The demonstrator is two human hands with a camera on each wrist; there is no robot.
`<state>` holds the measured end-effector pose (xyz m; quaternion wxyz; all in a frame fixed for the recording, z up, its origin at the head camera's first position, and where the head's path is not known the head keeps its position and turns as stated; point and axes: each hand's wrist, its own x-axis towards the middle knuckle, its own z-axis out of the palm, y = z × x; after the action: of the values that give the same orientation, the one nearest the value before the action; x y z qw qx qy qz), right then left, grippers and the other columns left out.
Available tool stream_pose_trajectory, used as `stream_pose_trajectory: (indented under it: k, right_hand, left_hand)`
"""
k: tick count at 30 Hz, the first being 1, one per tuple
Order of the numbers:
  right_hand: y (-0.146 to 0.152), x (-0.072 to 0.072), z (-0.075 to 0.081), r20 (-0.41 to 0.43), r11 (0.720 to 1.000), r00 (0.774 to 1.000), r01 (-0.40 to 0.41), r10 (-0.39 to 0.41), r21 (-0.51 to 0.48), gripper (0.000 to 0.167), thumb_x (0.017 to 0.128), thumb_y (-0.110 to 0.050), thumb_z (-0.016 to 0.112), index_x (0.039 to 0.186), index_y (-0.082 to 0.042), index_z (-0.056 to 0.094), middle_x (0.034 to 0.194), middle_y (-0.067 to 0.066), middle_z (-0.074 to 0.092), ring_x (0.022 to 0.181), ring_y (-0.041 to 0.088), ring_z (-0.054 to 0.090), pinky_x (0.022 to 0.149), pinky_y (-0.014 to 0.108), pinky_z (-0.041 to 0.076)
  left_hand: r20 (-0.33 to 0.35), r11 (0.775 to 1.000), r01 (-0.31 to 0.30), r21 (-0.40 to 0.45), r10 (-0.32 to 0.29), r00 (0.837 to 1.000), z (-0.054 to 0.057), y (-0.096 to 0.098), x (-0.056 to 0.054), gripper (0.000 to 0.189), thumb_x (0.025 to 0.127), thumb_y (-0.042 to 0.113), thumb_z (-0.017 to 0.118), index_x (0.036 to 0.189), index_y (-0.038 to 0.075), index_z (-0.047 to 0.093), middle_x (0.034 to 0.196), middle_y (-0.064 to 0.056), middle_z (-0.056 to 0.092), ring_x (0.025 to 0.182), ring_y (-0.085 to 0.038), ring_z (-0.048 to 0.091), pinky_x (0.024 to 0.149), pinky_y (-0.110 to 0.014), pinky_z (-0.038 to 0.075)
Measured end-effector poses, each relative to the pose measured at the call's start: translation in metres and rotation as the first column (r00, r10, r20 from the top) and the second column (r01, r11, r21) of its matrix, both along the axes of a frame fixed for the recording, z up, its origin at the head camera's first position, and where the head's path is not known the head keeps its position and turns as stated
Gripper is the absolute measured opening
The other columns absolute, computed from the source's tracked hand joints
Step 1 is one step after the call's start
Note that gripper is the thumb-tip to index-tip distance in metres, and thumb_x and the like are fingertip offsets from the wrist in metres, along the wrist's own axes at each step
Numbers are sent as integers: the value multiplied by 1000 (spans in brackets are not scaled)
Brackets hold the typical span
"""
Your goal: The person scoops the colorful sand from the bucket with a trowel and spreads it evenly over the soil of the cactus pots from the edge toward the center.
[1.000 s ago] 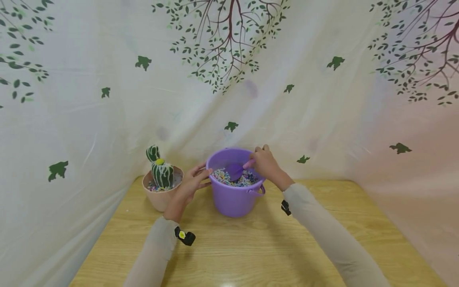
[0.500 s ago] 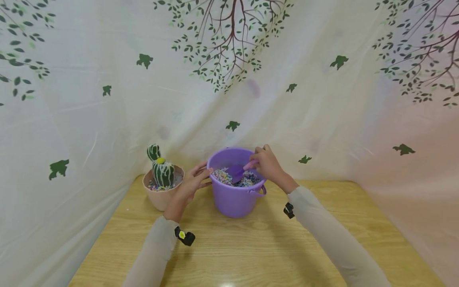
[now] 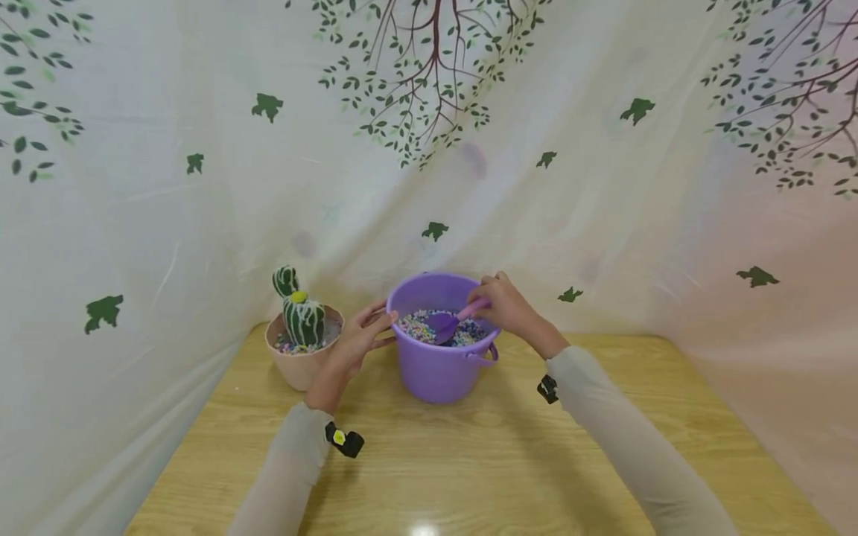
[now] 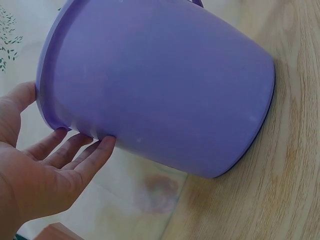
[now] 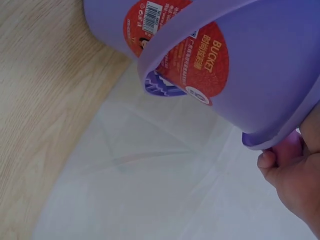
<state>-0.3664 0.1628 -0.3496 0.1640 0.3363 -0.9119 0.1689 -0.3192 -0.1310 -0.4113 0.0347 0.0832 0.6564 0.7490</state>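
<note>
The right hand (image 3: 512, 307) gripped the scoop (image 3: 456, 321) by its handle, its length slanting left and nearer from that grip, inside the bucket (image 3: 436, 376) among beads (image 3: 414, 327); the left hand (image 3: 355, 342) pinched the bucket's left rim.

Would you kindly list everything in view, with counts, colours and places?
Table: one, yellow-brown, lower foreground.
Bucket: one, purple, on the table.
Label: one, red, on the bucket.
Scoop: one, purple and pink, in the bucket.
Pot: one, peach, left of the bucket.
Cactus: one, green, white and yellow, in the pot.
Grains: many, multicoloured, in bucket and pot.
Backdrop: at least one, pale, tree-printed, behind the table.
Sleeves: two, beige, worn by the person.
Wrist devices: two, black, beside the sleeves.
Left hand: one, bare, touching the bucket.
Right hand: one, bare, holding the scoop.
</note>
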Motion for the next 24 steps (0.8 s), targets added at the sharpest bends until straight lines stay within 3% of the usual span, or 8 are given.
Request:
stream_pose_trajectory:
  k: [11,17,24]
  right_hand:
    - [-5,9,-2,-86,999,996,29,-31,-18,14,79,2,79,92,-3,79,89,10,68,84,25,47,76,37,42]
    - [-4,11,-3,-102,999,994,37,-37,2,20,76,7,72,92,-2,79,90,11,69,83,25,48,76,38,43]
    - [-2,13,-3,-96,999,995,30,-32,-20,23,74,10,69,90,-2,80,87,10,69,79,23,47,74,35,40]
  left_hand:
    - [-10,1000,3,0,-3,1000,0,-1,-2,55,104,19,60,154,5,43,155,-23,46,140,-41,49,107,-50,52]
    - [-14,1000,12,-6,-12,1000,-1,-2,-3,57,104,21,60,155,5,41,156,-24,44,141,-42,48,108,-52,51]
    - [-18,1000,-20,-3,20,1000,-3,1,-1,57,104,23,62,155,7,43,155,-22,47,138,-39,51,106,-49,52]
